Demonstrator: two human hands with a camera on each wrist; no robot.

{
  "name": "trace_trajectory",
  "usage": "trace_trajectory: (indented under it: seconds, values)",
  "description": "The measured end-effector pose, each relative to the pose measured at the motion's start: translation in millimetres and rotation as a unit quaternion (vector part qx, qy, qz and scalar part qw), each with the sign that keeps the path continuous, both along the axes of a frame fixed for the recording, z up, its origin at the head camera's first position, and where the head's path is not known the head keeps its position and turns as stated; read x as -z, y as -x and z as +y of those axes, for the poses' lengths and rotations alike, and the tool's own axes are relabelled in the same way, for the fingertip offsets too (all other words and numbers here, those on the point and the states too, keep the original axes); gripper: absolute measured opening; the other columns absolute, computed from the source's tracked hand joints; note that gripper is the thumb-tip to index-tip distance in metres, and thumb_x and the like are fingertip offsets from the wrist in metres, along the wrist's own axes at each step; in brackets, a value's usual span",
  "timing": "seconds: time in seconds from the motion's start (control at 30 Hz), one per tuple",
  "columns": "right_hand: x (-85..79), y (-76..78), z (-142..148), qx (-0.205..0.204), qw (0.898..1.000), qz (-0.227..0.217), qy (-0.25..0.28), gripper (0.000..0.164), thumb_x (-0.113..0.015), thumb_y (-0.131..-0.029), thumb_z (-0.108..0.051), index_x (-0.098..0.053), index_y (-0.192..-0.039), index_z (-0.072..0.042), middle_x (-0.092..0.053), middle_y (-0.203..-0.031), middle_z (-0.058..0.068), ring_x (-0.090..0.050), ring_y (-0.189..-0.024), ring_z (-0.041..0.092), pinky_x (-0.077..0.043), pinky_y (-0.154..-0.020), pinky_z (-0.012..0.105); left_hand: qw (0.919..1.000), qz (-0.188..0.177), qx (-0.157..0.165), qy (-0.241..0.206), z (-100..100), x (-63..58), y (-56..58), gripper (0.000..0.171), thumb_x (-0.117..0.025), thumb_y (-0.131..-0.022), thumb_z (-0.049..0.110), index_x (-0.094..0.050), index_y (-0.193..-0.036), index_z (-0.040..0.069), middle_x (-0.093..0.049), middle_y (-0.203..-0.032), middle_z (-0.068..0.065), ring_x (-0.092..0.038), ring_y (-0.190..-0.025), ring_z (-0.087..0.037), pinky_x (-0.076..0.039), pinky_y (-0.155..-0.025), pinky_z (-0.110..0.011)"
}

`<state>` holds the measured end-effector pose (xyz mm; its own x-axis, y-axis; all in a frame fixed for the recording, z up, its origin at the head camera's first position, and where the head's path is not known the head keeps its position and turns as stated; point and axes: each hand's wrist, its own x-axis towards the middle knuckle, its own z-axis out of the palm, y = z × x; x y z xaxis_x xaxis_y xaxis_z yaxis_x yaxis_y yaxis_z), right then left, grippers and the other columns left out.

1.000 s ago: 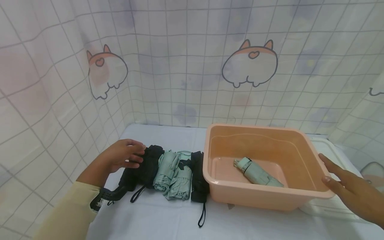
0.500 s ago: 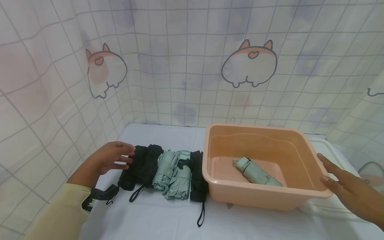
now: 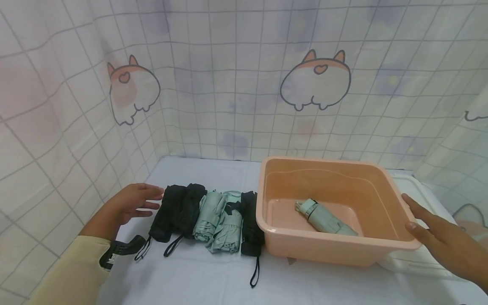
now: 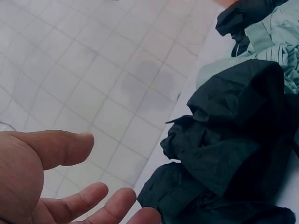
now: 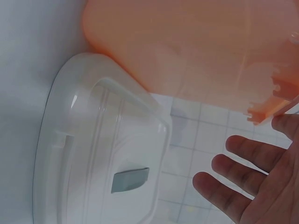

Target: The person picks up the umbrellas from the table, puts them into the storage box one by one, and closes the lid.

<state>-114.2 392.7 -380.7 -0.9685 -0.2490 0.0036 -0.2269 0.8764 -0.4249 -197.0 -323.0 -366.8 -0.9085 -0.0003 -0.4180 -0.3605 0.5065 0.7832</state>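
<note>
**Spread hands beside a row of folded umbrellas and a tub**

Head view. The white-covered bench runs back to a grid-patterned curtain; bands of its cloth show before and behind the row. At the left side, the left grip has its fingers spread, just beside the leftmost black umbrella. Rightward follow the second black umbrella, two pale green umbrellas side by side, and the third black umbrella, close against the tub. The peach tub contains one pale green umbrella lying aslant on its floor. The right grip, also spread, is at the tub's right rim. A white plastic piece lies partly hidden by that end.

Left wrist view. The bench edge runs diagonally between curtain and black fabric. The thumb stands apart from the fingers; whether these touch the fabric cannot be told.

Right wrist view. A fingertip meets the tub's rim; three other fingers extend, well apart from the white plastic piece, which bears a grey tab.
</note>
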Motion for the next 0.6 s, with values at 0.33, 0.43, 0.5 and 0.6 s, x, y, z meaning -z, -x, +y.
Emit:
trace_trajectory:
  seconds: [0.33,0.43,0.5,0.6]
  values:
    - [-0.9,0.5,1,-0.009,1.000,0.003,-0.018,0.070,-0.043,-0.112,-0.028,0.002,-0.165,-0.021,-0.036,-0.143,0.048,-0.045,-0.112,0.075,-0.039,-0.071,0.084,0.9997,-0.004,-0.013,0.020,-6,9.5,1.3,0.076,-0.060,-0.104,0.042,-0.032,-0.151,-0.011,-0.042,-0.150,-0.034,-0.050,-0.132,-0.049,-0.047,-0.104,-0.058]
    - [-1.5,0.6,1,-0.005,1.000,0.001,-0.019,0.070,-0.043,-0.112,-0.030,0.002,-0.165,-0.023,-0.035,-0.144,0.047,-0.044,-0.114,0.074,-0.037,-0.073,0.086,0.9993,-0.009,-0.021,0.029,-7,14.3,2.6,0.073,-0.058,-0.105,0.040,-0.032,-0.150,-0.011,-0.041,-0.150,-0.034,-0.049,-0.132,-0.050,-0.046,-0.104,-0.058]
    - [-1.9,1.0,1,-0.003,1.000,-0.001,-0.020,0.070,-0.043,-0.112,-0.030,0.003,-0.165,-0.023,-0.034,-0.144,0.047,-0.042,-0.115,0.075,-0.036,-0.073,0.086,0.9990,-0.014,-0.026,0.032,-7,16.9,3.5,0.073,-0.059,-0.105,0.039,-0.032,-0.150,-0.011,-0.040,-0.151,-0.035,-0.047,-0.133,-0.051,-0.046,-0.104,-0.059]
    - [-2.4,0.8,0,0.001,1.000,-0.005,-0.022,0.071,-0.043,-0.112,-0.031,0.003,-0.165,-0.023,-0.034,-0.144,0.048,-0.042,-0.115,0.075,-0.036,-0.074,0.086,0.9987,-0.020,-0.031,0.036,-7,21.3,4.8,0.073,-0.060,-0.104,0.039,-0.032,-0.150,-0.011,-0.038,-0.151,-0.035,-0.044,-0.134,-0.052,-0.046,-0.104,-0.060]
